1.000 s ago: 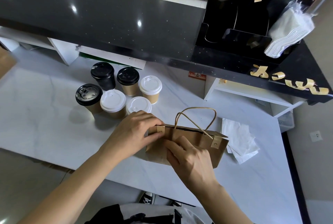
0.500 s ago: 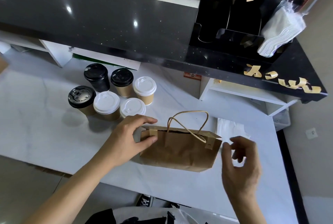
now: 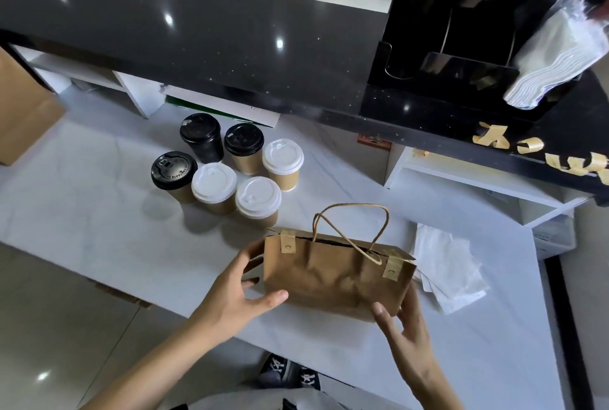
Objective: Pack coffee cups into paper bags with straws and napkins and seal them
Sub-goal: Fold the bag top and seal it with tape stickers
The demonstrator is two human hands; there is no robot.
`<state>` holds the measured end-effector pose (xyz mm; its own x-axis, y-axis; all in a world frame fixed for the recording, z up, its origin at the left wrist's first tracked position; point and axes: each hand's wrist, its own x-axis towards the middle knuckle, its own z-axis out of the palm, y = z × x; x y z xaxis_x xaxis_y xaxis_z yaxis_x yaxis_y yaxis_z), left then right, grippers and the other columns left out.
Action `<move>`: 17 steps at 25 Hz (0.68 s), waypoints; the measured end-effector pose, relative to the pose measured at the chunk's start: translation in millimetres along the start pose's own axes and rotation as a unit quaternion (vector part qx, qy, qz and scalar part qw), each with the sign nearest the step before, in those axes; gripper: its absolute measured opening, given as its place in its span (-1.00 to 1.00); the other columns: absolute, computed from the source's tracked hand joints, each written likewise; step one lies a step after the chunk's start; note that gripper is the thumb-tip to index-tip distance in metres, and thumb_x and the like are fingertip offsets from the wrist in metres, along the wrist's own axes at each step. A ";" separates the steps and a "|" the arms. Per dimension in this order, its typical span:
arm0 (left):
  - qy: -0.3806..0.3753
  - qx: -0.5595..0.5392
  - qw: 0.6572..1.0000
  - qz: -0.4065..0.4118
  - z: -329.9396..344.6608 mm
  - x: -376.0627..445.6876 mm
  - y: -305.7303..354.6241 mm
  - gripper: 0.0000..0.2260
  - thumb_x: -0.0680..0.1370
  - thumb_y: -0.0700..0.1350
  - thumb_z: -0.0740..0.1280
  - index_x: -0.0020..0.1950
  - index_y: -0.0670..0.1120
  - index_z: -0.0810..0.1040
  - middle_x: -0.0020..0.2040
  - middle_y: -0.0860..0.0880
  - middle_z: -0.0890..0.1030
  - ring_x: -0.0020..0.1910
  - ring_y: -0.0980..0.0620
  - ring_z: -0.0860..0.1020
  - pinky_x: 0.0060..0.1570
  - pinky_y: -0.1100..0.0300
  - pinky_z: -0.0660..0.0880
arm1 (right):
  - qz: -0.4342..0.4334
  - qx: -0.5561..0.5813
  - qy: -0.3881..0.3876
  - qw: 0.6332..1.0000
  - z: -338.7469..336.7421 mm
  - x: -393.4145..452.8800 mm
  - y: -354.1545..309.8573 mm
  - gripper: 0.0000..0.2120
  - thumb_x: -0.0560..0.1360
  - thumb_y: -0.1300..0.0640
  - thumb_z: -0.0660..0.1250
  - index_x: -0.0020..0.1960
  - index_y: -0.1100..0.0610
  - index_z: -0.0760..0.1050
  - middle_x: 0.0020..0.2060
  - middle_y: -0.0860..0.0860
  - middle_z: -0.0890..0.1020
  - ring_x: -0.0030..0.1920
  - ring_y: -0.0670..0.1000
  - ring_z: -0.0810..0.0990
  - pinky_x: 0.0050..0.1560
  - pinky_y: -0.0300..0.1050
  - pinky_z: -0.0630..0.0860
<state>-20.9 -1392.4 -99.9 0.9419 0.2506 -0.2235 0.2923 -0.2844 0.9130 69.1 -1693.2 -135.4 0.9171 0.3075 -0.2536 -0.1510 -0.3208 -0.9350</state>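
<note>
A brown paper bag (image 3: pixel 333 274) with twine handles stands on the white table (image 3: pixel 99 211). Its top is folded shut under two small tape tabs (image 3: pixel 287 243). My left hand (image 3: pixel 237 297) holds the bag's left end, thumb on the lower front face and fingers against the end. At the lower right corner my right hand (image 3: pixel 408 337) grips the bag, thumb in front and fingers behind. Several lidded coffee cups (image 3: pixel 227 162), some with black lids and some with white, are grouped behind and to the left. What is inside the bag is hidden.
Loose white napkins (image 3: pixel 451 271) lie just right of the bag. A raised black counter (image 3: pixel 197 40) runs along the back, carrying a black organiser (image 3: pixel 445 23), a wrapped napkin stack (image 3: pixel 553 60) and tape strips (image 3: pixel 527 149) on its edge. Another brown bag (image 3: pixel 23 126) stands at far left.
My right hand left the bag's top, swung out to the right, then came back to the lower right corner. My left hand slid down from the top left tab to the bag's end.
</note>
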 end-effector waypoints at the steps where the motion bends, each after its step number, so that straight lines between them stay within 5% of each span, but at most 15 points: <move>1: -0.002 0.000 1.000 -0.005 4.4 -2.1 -1.7 -0.25 0.35 0.29 0.58 0.46 0.39 0.30 0.40 0.32 0.50 0.41 0.30 0.44 0.32 0.20 0.50 | -0.004 -0.008 -0.005 1.000 0.3 0.2 2.9 -0.11 0.32 -0.51 0.43 0.55 -0.24 0.25 0.38 -0.17 0.55 0.34 -0.05 0.56 0.33 0.00 0.49; 7: 0.016 -0.029 0.999 -0.029 24.3 -3.5 -1.1 -0.59 0.38 0.20 0.58 0.17 0.31 0.53 0.21 0.16 0.67 0.25 0.16 0.61 0.34 0.08 0.48 | -0.036 -0.001 -0.013 0.999 0.9 3.8 2.3 -0.07 0.38 -0.37 0.49 0.61 -0.17 0.15 0.43 -0.10 0.52 0.34 0.00 0.58 0.34 0.11 0.52; 11: 0.060 -0.071 0.995 -0.024 30.7 -11.8 10.7 -0.59 0.38 0.13 0.58 0.18 0.17 0.57 0.20 0.05 0.67 0.26 0.05 0.63 0.34 0.06 0.49 | -0.065 0.004 -0.009 0.998 -5.9 8.7 -11.2 -0.20 0.40 -0.27 0.48 0.56 -0.19 0.26 0.37 -0.15 0.56 0.31 -0.06 0.60 0.27 -0.04 0.54; 17: 0.127 -0.095 0.987 0.018 23.5 -26.6 50.2 -0.62 0.40 0.09 0.54 0.19 0.20 0.57 0.16 0.02 0.68 0.22 0.00 0.63 0.24 0.09 0.57 | -0.055 0.017 0.011 0.998 -9.7 20.3 -49.8 -0.35 0.33 -0.44 0.30 0.38 -0.28 0.43 0.21 -0.22 0.59 0.13 -0.13 0.64 0.01 -0.17 0.55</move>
<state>-27.4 -1435.1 -56.2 0.8721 0.4745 -0.1195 0.2009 -0.1246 0.9716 98.8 -1679.7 -91.6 0.9367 0.3194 -0.1437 -0.0606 -0.2563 -0.9647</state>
